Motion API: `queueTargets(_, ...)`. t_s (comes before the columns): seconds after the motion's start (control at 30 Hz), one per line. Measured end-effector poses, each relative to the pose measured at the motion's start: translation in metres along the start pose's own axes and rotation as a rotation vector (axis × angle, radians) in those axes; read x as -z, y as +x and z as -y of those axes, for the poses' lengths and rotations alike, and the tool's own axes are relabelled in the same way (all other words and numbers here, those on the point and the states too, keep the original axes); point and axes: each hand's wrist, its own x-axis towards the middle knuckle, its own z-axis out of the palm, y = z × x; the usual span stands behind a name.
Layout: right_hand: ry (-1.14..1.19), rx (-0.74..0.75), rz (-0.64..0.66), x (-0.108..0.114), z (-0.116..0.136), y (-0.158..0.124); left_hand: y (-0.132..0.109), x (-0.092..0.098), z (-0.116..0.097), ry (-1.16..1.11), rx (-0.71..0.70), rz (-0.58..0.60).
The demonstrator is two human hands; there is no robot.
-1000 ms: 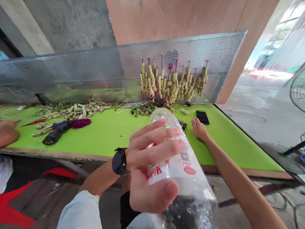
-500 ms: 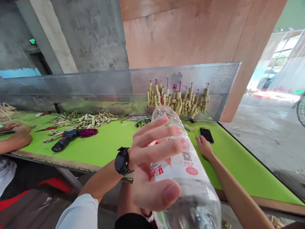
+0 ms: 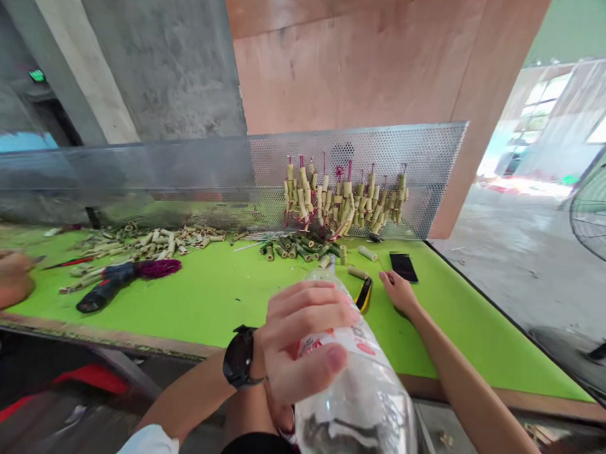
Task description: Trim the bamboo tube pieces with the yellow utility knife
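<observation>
My left hand (image 3: 309,336), with a black watch on its wrist, is wrapped round a clear plastic bottle (image 3: 356,410). The bottle has a white and red label and tilts, its base toward me and its neck toward the table. On the green tabletop rests my right hand (image 3: 401,291), fingers drawn together. A thin strand seems to stick out at its fingertips, too small to make out. Just beyond that hand lies a black phone (image 3: 404,268). A yellow and black tool (image 3: 364,294) and a short bamboo piece (image 3: 357,273) lie between the bottle and my right hand.
Dark green bamboo pieces (image 3: 296,247) and a pile of paler ones (image 3: 171,239) cover the table's back. Bamboo strings (image 3: 346,196) hang on a perforated metal panel (image 3: 419,143). A cordless drill (image 3: 106,287) lies left, near another person's hands (image 3: 9,277). A fan (image 3: 598,210) stands right.
My left hand has lowered the bottle toward me, uncovering the green bamboo pieces and the yellow tool. The view has shifted slightly to the right. My right hand stays by the phone.
</observation>
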Motion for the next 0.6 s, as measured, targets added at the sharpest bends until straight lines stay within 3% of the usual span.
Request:
queueTargets(0.03, -0.005, -0.002, 0.006, 0.000, 0.000, 0.000, 0.001, -0.005, -0.003, -0.019, -0.009, -0.085)
queueTargets(0.07, -0.012, -0.003, 0.013, 0.000, -0.001, 0.000, 0.001, -0.009, -0.006, -0.040, -0.078, -0.255)
queueTargets(0.1, -0.019, -0.004, 0.021, 0.000, -0.001, 0.000, 0.002, -0.012, -0.009, -0.037, -0.159, -0.321)
queueTargets(0.17, -0.033, -0.004, 0.041, 0.000, -0.003, 0.001, 0.002, -0.017, -0.014, -0.005, -0.211, -0.330)
queueTargets(0.43, -0.095, -0.039, 0.073, -0.002, -0.011, 0.003, -0.032, -0.035, -0.021, -0.225, -0.087, -0.194)
queueTargets(0.6, -0.121, -0.051, 0.080, -0.002, -0.014, 0.004, -0.044, -0.037, -0.022, -0.263, -0.042, -0.080)
